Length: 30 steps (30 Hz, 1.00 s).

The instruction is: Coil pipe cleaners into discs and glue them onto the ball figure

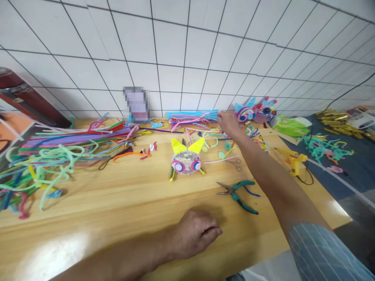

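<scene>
Lying near right hand (228, 121), fuzzy stems (191, 114), straight, pale blue

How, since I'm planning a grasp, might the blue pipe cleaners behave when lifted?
The blue pipe cleaners look thin, so likely light. They lie straight but probably bend easily, as the curled green ones suggest. Heaped together, they may slide apart.

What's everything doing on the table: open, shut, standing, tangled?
Teal-handled metal pliers: lying open.
Small silver scissors: lying; blades unclear.
Yellow glue gun: lying; on or off unclear.
Round clear yellow-eared figure: upright.
Mint-green fuzzy stems: tangled.
Bare left hand: curled.
Bare right hand: stretched forward, grip unclear.
</scene>
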Available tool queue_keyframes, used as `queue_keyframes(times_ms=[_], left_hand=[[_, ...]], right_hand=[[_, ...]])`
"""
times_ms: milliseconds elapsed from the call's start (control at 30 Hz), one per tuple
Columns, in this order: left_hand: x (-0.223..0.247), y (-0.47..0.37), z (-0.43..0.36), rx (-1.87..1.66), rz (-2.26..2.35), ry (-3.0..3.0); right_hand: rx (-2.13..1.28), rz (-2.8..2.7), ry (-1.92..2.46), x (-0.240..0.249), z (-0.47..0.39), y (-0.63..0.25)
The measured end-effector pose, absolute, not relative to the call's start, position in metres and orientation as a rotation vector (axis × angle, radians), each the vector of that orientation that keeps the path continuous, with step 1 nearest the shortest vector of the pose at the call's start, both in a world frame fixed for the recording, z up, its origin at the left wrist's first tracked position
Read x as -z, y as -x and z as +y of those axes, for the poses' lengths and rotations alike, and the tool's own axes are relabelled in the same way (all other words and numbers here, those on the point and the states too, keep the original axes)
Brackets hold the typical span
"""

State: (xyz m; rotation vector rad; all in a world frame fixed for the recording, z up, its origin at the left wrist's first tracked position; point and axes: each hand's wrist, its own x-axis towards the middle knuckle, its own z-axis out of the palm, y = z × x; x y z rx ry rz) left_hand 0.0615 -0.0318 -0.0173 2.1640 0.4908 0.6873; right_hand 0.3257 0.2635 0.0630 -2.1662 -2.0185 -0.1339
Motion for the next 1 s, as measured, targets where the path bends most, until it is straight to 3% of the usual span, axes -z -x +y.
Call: queue_keyframes(times_ms=[300,533,633,800,1000], left_hand=[[0.008,-0.059,-0.035,-0.774,0.493,-1.997],[-0.085,-0.02,-0.011,-1.232,0.565,-1.858],[-0.107,0.007,0.045,-1.364,0.904,-1.958],[-0.077,0.026,0.183,-1.295,1.383,-2.131],[-0.03,-0.005,0.282,-0.782,1.277,-2.669]], right_hand=[[0.126,-2.015,2.183,-0.044,0.282,-0.329],[0.106,-1.99,2.126,-0.034,0.294,-0.333],[0.1,-1.997,2.085,-0.034,0.293,-0.336],[0.096,-2.011,2.045,-0.04,0.287,-0.339],[0.104,-2.077,1.962,-0.048,0.276,-0.335]])
